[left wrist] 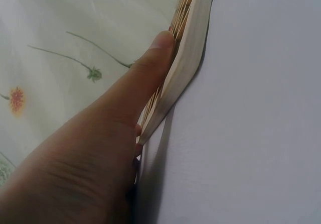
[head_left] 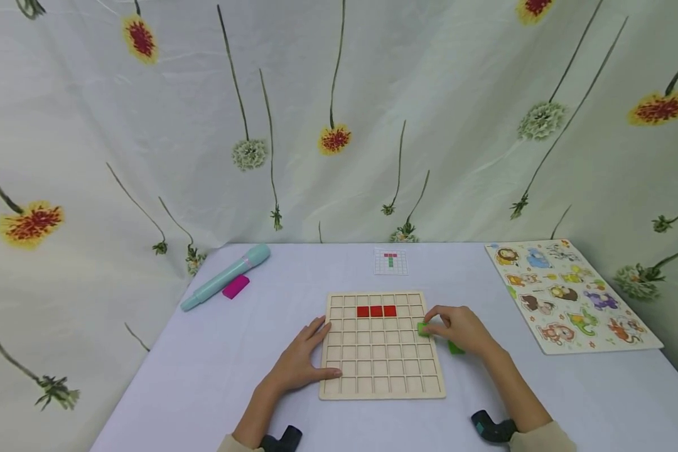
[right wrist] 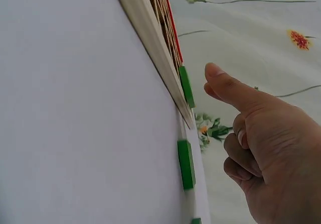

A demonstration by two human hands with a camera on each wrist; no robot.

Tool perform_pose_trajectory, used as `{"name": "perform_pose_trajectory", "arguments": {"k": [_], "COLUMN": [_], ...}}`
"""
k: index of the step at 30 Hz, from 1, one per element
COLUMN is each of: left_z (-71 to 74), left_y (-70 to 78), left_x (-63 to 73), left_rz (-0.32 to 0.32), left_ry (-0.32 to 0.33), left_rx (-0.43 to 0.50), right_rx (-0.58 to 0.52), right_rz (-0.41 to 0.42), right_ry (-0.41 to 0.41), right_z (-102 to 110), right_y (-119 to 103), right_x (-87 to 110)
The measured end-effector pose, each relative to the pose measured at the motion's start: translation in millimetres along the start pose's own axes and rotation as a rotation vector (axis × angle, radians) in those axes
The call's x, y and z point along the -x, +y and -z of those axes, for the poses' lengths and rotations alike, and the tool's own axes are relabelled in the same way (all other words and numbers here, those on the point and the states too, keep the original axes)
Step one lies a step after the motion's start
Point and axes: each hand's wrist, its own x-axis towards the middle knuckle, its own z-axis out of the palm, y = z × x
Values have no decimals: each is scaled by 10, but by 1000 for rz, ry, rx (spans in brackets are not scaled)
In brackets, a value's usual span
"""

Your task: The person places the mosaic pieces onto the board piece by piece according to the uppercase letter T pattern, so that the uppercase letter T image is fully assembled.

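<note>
A square wooden grid board (head_left: 379, 386) lies on the white table, with three red tiles (head_left: 376, 311) side by side near its top. My left hand (head_left: 301, 361) rests spread on its left edge, thumb (left wrist: 163, 40) over the rim in the left wrist view. A green tile (head_left: 422, 329) sits on the board's right edge. Just above it is my right hand (head_left: 462, 328), thumb and index finger extended, other fingers curled. In the right wrist view a gap shows between the thumb tip (right wrist: 214, 71) and that green tile (right wrist: 186, 87).
Another green tile (head_left: 456, 347) lies on the table under my right hand. Behind the board is a small pattern card (head_left: 398, 263) with red and green squares. A teal pen-shaped object (head_left: 226, 277) and magenta block (head_left: 235, 286) lie back left, an animal picture board (head_left: 576, 298) right.
</note>
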Motion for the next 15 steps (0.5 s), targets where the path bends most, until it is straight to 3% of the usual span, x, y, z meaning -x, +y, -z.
{"name": "perform_pose_trajectory", "arguments": {"k": [15], "left_z": [-8], "left_y": [-15], "left_x": [2], "left_rz": [4], "left_ry": [0], "left_rx": [-3], "right_rx": [29], "right_rz": [-34], "right_ry": [-65], "right_z": [-26], "right_y": [-32], "right_x": [-7]}}
